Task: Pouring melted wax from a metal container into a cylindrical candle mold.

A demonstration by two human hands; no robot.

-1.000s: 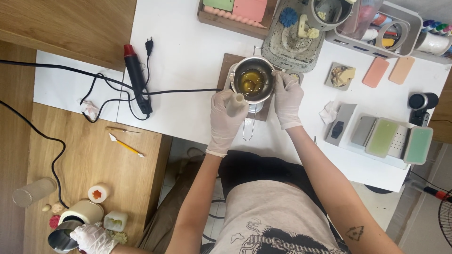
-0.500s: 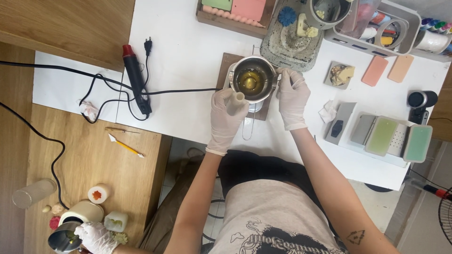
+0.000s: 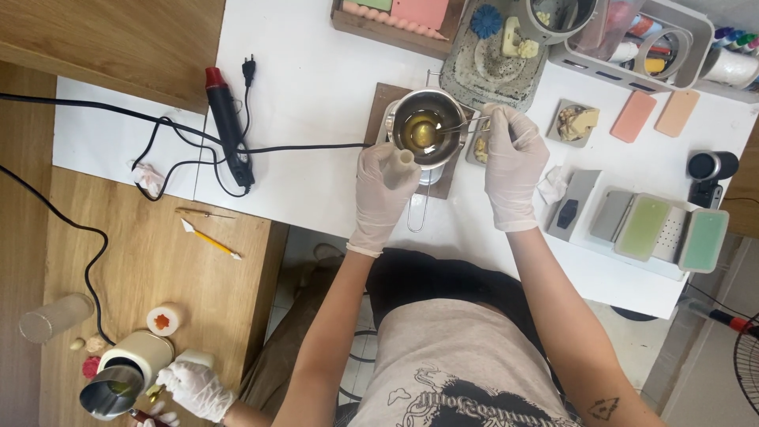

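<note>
A small metal pot [image 3: 427, 126] of yellow melted liquid stands on a brown trivet [image 3: 379, 107] on the white table. My left hand [image 3: 381, 190], in a white glove, holds a short cream cylinder [image 3: 405, 158] at the pot's near rim. My right hand [image 3: 514, 162], also gloved, pinches a thin metal tool [image 3: 458, 125] whose tip reaches into the liquid. The pot's long handle [image 3: 419, 207] points toward me between my two hands.
A red-tipped heat gun [image 3: 228, 126] with black cables lies to the left. Silicone moulds [image 3: 660, 229] and a grey tray [image 3: 494, 67] sit to the right and behind. On the wooden table at bottom left, another person's gloved hand [image 3: 194, 387] is beside a metal pitcher [image 3: 111, 391].
My right hand has shifted slightly to the right with the metal tool. My left hand has stayed by the pot. The other person's hand at bottom left has moved a little.
</note>
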